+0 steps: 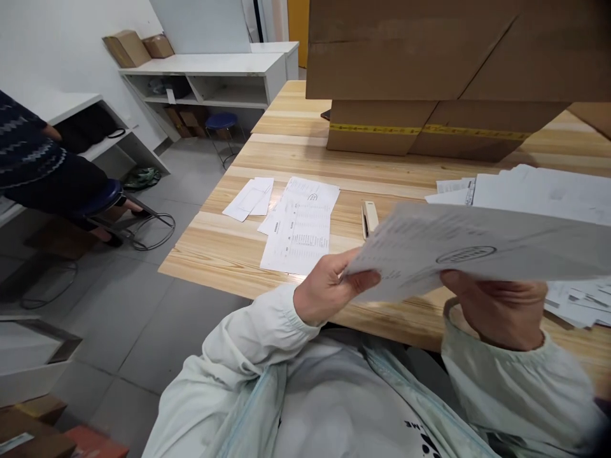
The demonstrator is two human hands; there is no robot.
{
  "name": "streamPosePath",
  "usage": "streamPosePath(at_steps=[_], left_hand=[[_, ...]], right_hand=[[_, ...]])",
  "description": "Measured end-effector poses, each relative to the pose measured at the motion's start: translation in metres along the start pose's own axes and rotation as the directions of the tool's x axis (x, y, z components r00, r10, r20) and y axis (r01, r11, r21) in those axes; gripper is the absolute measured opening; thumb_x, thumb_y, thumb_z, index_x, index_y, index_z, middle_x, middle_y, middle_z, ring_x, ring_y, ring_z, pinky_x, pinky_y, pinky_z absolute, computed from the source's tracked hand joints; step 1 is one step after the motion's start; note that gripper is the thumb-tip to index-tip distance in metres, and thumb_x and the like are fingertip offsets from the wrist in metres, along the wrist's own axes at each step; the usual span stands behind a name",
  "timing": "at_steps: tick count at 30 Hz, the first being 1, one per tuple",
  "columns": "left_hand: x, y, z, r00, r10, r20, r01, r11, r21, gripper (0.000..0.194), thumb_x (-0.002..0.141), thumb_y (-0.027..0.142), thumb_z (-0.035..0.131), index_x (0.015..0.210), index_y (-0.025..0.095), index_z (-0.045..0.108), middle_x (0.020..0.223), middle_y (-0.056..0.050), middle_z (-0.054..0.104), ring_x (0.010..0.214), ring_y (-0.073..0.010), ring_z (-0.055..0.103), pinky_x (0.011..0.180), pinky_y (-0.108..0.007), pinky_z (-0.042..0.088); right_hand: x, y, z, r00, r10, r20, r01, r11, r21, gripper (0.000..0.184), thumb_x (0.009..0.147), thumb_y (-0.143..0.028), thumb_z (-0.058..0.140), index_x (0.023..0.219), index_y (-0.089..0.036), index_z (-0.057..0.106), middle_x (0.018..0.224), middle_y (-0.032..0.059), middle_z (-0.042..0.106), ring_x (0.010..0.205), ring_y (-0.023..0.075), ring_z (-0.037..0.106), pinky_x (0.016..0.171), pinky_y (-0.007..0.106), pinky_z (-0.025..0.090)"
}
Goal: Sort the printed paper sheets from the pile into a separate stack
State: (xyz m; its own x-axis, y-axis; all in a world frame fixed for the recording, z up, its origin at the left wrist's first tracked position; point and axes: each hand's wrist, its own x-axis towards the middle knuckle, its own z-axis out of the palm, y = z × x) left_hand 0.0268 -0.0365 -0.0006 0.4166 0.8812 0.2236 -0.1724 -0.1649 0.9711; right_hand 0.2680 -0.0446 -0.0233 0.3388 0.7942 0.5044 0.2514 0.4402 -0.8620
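Note:
I hold a printed paper sheet (477,248) level in front of my chest, above the near edge of the wooden table (229,248). My left hand (329,286) pinches its left corner, thumb on top. Under the sheet's near edge my right hand (496,305) grips it, fingers mostly hidden by the paper. A cream stapler (368,218) lies on the table just beyond the sheet. More printed sheets (300,229) lie to the left of the stapler.
A loose pile of papers (544,187) covers the table's right side. Large cardboard boxes (429,83) stand stacked at the far side. To the left, another person sits on a blue stool (102,197) beside white shelving (205,79). Cables lie on the grey floor.

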Motion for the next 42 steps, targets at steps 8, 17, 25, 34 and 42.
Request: streamPosePath(at_steps=[8,17,25,34,42], left_hand=[[0.012,-0.030,0.011,0.971,0.049,-0.234,-0.058,0.998,-0.033,0.037,0.088,0.047,0.069,0.110,0.018,0.071,0.110,-0.009,0.074,0.105,-0.0242,0.066,0.095,-0.037,0.050],[0.017,-0.026,0.013,0.943,0.118,-0.310,-0.145,0.987,-0.065,0.028,0.094,0.035,0.063,0.117,0.020,0.068,0.117,-0.007,0.072,0.115,-0.0229,0.063,0.105,-0.037,0.045],[0.016,-0.029,0.009,0.943,0.056,-0.328,-0.097,0.989,-0.110,0.029,0.085,0.036,0.074,0.108,0.021,0.064,0.107,-0.006,0.071,0.106,-0.0231,0.063,0.098,-0.037,0.047],[0.016,-0.026,0.011,0.939,0.086,-0.332,-0.117,0.990,-0.074,0.025,0.089,0.035,0.070,0.108,0.021,0.063,0.109,-0.007,0.070,0.107,-0.0236,0.062,0.099,-0.037,0.047],[0.020,-0.028,0.014,0.903,0.224,-0.366,-0.218,0.974,0.057,0.047,0.094,0.035,0.063,0.137,0.027,0.048,0.127,-0.008,0.064,0.118,-0.0236,0.061,0.103,-0.038,0.047]], right_hand=[[-0.015,0.019,0.027,0.997,0.020,-0.080,-0.022,1.000,-0.018,0.018,0.066,-0.034,0.088,0.078,-0.025,0.078,0.071,0.0003,0.075,0.075,0.0258,0.071,0.069,0.042,0.060],[-0.015,0.023,0.025,0.999,0.044,0.008,-0.043,0.998,-0.038,0.019,0.067,-0.038,0.087,0.077,-0.025,0.077,0.071,0.0007,0.074,0.069,0.0228,0.070,0.061,0.038,0.060],[-0.022,0.036,0.033,0.998,0.060,0.007,-0.060,0.998,0.028,0.028,0.064,-0.037,0.088,0.085,-0.023,0.077,0.084,0.0040,0.078,0.080,0.0247,0.074,0.071,0.041,0.063],[-0.022,0.034,0.030,0.999,0.001,-0.033,0.000,1.000,0.013,0.021,0.076,-0.037,0.082,0.089,-0.021,0.077,0.085,0.0053,0.077,0.080,0.0224,0.072,0.071,0.038,0.060],[-0.014,0.026,0.035,0.995,-0.070,-0.067,0.077,0.992,0.105,0.028,0.089,-0.041,0.069,0.110,-0.025,0.076,0.098,0.0041,0.077,0.095,0.0209,0.072,0.091,0.039,0.056]])
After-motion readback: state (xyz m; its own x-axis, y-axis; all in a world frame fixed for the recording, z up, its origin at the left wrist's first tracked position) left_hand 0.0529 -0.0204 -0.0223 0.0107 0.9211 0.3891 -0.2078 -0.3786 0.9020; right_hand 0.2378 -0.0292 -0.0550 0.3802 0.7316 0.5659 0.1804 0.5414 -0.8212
